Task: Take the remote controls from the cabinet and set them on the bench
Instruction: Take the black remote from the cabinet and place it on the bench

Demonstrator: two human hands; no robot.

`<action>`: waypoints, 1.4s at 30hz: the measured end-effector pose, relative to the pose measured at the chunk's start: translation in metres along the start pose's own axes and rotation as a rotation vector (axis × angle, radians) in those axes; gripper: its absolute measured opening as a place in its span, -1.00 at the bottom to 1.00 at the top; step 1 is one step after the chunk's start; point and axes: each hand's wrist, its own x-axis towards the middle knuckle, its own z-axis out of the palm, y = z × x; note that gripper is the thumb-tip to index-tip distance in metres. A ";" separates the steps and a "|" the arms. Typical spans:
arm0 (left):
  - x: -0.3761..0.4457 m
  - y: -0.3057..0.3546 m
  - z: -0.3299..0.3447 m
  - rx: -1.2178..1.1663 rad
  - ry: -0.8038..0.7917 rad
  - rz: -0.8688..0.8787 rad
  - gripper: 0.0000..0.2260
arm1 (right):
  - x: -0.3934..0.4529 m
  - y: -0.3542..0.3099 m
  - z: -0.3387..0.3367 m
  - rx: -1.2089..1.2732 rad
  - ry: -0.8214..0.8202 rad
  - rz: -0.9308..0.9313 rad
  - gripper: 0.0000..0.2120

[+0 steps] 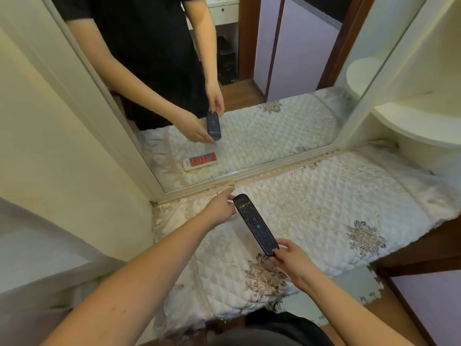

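we see right hand pinching near end of black remote, held above quilted bench cover. left hand reaches far, fingers loose beside remote's far end, resting over red-and-white remote, mostly hidden; grasp unclear. mirror at far side reflects both remotes and hands.

A padded bench runs left to right, its far edge against a mirror. Above its left part a remote is held between the left hand, farther, and the right hand, nearer. Shelves stand far right.
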 end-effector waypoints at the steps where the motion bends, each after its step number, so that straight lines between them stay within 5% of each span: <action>1: 0.007 0.002 0.003 0.044 0.010 0.001 -0.51 | 0.009 0.001 -0.003 -0.009 -0.008 0.014 -0.81; 11: 0.058 0.009 0.030 0.387 -0.103 -0.004 -0.50 | 0.052 -0.001 -0.026 -0.211 -0.051 0.047 -0.83; 29: 0.088 0.005 0.053 0.560 -0.090 -0.004 -0.51 | 0.080 -0.003 -0.038 -0.604 -0.024 -0.081 -0.77; 42: 0.055 0.007 0.052 0.194 -0.040 0.057 -0.52 | 0.085 -0.016 -0.037 -0.571 0.062 -0.117 -0.73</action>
